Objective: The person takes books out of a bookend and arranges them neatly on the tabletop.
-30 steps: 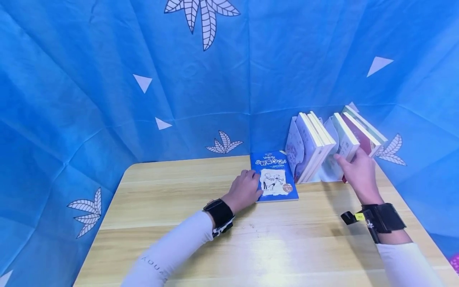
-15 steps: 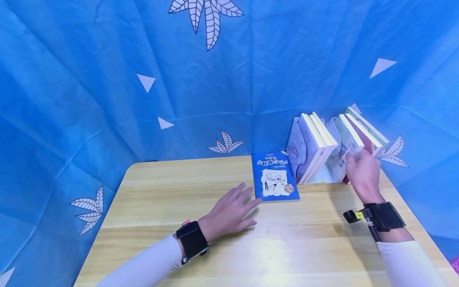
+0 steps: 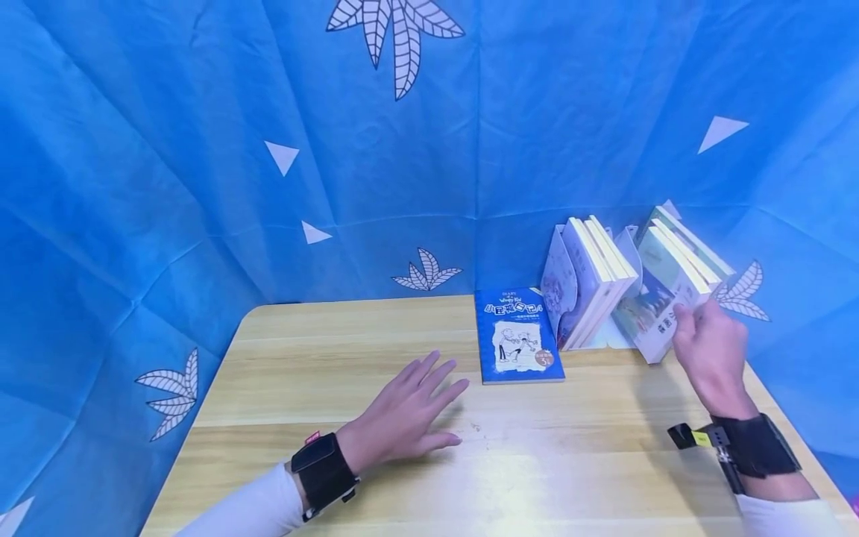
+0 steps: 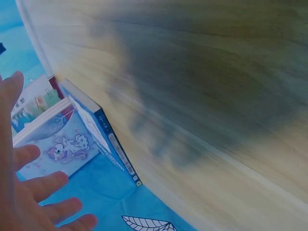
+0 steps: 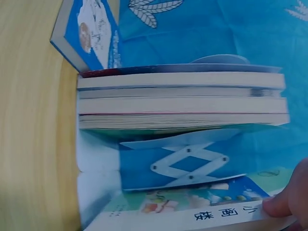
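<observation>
Blue cloth printed with white leaves and triangles point(image 3: 429, 149) walls in the pale wooden table point(image 3: 510, 462) I am working over. Since a second ago I have taken my left hand point(image 3: 403, 418) off the flat blue paperback with the cartoon cover point(image 3: 518, 337) and drawn it back toward me; it now rests on the wood with fingers straight and spread, holding nothing, and that book lies just ahead and to the right of its fingertips. I judge the paperback to be set down and done with.

My right hand point(image 3: 713, 350) has shifted too: half a second ago it sat against the leaning books, and now it has pulled one pale illustrated book with a green-and-white cover point(image 3: 661, 309) forward and tipped it out of the row. Its fingers are curled over that book's top edge, the thumb point(image 5: 284, 204) pressed on the cover near the printed title in the wrist view.

Left of that hand, a group of cream-paged books point(image 3: 590, 280) leans in the white expanding bookstand point(image 5: 185, 166), with a gap open between them and the book I hold. To me that reads as drawing out the next book.
</observation>
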Tool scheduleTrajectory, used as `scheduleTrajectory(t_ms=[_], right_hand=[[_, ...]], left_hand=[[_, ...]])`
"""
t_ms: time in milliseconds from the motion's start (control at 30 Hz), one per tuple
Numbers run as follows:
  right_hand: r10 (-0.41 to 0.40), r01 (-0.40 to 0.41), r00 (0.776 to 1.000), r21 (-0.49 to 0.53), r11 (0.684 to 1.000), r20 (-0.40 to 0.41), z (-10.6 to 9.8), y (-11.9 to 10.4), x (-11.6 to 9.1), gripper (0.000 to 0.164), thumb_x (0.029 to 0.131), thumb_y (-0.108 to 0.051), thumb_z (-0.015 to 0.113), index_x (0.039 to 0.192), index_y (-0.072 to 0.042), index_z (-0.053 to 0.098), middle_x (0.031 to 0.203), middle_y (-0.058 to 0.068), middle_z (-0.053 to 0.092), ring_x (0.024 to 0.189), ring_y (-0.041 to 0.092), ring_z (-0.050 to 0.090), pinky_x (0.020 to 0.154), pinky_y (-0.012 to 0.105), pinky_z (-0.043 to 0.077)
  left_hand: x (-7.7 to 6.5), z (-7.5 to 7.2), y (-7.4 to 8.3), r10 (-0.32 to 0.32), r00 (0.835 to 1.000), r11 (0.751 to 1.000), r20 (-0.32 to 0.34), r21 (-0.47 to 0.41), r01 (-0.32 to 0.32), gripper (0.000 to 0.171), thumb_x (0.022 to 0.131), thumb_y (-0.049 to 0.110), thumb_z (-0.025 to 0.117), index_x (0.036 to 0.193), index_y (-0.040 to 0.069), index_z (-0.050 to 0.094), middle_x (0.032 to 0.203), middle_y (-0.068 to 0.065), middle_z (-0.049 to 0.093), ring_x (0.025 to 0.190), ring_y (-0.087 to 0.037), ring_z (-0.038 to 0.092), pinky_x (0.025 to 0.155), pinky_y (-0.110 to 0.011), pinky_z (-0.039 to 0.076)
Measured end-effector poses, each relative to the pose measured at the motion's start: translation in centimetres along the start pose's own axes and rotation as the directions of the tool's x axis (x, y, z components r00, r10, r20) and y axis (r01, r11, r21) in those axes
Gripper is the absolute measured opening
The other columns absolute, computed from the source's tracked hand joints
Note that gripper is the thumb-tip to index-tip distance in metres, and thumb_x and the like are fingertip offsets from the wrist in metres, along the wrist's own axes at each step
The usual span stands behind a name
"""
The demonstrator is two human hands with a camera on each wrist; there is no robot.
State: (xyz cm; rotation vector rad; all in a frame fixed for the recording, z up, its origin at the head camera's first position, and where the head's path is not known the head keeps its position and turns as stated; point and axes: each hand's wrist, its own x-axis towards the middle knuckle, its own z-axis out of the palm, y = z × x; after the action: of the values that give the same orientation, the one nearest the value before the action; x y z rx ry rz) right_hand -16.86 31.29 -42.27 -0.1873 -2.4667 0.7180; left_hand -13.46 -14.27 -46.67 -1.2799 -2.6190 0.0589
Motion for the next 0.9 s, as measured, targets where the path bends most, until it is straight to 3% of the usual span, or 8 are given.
scheduleTrajectory(t_ms=[167, 333, 533, 567, 600, 667, 833, 900], right_hand=[[0.003, -0.004, 1.000, -0.008, 1.000, -0.016, -2.1, -0.1, -1.0, 0.032, 0.106, -0.015, 0.054, 0.104, 0.016, 0.061, 0.092, 0.043, 0.068, 0.046, 0.013, 0.044, 0.037, 0.028, 0.023], [0.037, -0.037, 0.999, -0.012, 0.999, 0.002, -4.1, -0.4, -1.8, 0.034, 0.107, -0.014, 0.052, 0.116, 0.018, 0.059, 0.103, 0.047, 0.064, 0.064, 0.053, 0.066, 0.033, 0.027, 0.024], [0.077, -0.076, 0.997, -0.040, 0.996, 0.027, -6.5, -1.2, -2.9, 0.036, 0.109, -0.017, 0.051, 0.123, 0.016, 0.056, 0.110, 0.048, 0.062, 0.059, 0.029, 0.065, 0.034, 0.027, 0.026], [0.084, -0.082, 0.995, -0.047, 0.996, 0.051, -6.9, -1.5, -3.1, 0.039, 0.109, -0.019, 0.050, 0.127, 0.015, 0.055, 0.112, 0.048, 0.062, 0.062, 0.029, 0.066, 0.035, 0.028, 0.028], [0.087, -0.083, 0.993, -0.049, 0.995, 0.075, -7.3, -1.6, -3.3, 0.040, 0.110, -0.019, 0.049, 0.131, 0.015, 0.053, 0.114, 0.048, 0.061, 0.069, 0.046, 0.066, 0.035, 0.027, 0.030], [0.082, -0.078, 0.990, -0.043, 0.996, 0.111, -7.7, -2.0, -3.7, 0.044, 0.110, -0.020, 0.049, 0.137, 0.014, 0.051, 0.115, 0.048, 0.060, 0.077, 0.055, 0.066, 0.035, 0.028, 0.033], [0.076, -0.067, 0.978, -0.049, 0.997, 0.197, -7.9, -3.1, -4.5, 0.046, 0.109, -0.024, 0.052, 0.138, 0.011, 0.053, 0.116, 0.047, 0.062, 0.060, 0.034, 0.062, 0.036, 0.029, 0.033], [0.058, -0.051, 0.972, -0.036, 0.998, 0.227, -7.8, -3.4, -4.7, 0.045, 0.109, -0.025, 0.054, 0.137, 0.010, 0.054, 0.115, 0.046, 0.063, 0.061, 0.034, 0.062, 0.038, 0.027, 0.034]], left_hand=[[-0.1, -0.7, 0.2, -0.043, 0.999, 0.996, 0.017, -0.084, 0.044, 0.086, 0.096, 0.074, 0.050, 0.160, 0.019, 0.038, 0.167, -0.011, 0.038, 0.158, -0.036, 0.032, 0.126, -0.052, 0.036], [-0.1, -1.4, 0.2, -0.089, 0.996, 0.982, 0.007, -0.167, 0.089, 0.087, 0.096, 0.073, 0.053, 0.161, 0.018, 0.036, 0.167, -0.009, 0.040, 0.157, -0.034, 0.034, 0.125, -0.053, 0.037], [0.1, -2.4, 0.1, -0.141, 0.990, 0.967, -0.015, -0.217, 0.134, 0.088, 0.095, 0.070, 0.058, 0.161, 0.017, 0.036, 0.168, -0.010, 0.038, 0.156, -0.034, 0.036, 0.124, -0.052, 0.038], [0.1, -2.6, 0.1, -0.149, 0.989, 0.963, -0.014, -0.227, 0.142, 0.088, 0.095, 0.070, 0.058, 0.161, 0.017, 0.036, 0.168, -0.010, 0.037, 0.156, -0.034, 0.036, 0.125, -0.052, 0.037], [0.1, -2.7, 0.1, -0.156, 0.988, 0.960, -0.016, -0.240, 0.147, 0.088, 0.095, 0.069, 0.059, 0.161, 0.016, 0.036, 0.168, -0.010, 0.037, 0.156, -0.034, 0.036, 0.124, -0.052, 0.037], [0.1, -3.0, 0.1, -0.172, 0.985, 0.948, -0.015, -0.275, 0.162, 0.088, 0.094, 0.067, 0.061, 0.161, 0.016, 0.036, 0.168, -0.009, 0.036, 0.156, -0.034, 0.036, 0.124, -0.053, 0.037], [0.2, -3.4, 0.1, -0.232, 0.973, 0.911, 0.006, -0.350, 0.219, 0.088, 0.094, 0.064, 0.064, 0.162, 0.016, 0.035, 0.169, -0.007, 0.036, 0.156, -0.032, 0.035, 0.123, -0.053, 0.038], [0.2, -3.5, 0.2, -0.256, 0.966, 0.892, 0.020, -0.380, 0.244, 0.089, 0.093, 0.064, 0.065, 0.162, 0.016, 0.034, 0.169, -0.006, 0.035, 0.157, -0.030, 0.035, 0.123, -0.052, 0.038]])
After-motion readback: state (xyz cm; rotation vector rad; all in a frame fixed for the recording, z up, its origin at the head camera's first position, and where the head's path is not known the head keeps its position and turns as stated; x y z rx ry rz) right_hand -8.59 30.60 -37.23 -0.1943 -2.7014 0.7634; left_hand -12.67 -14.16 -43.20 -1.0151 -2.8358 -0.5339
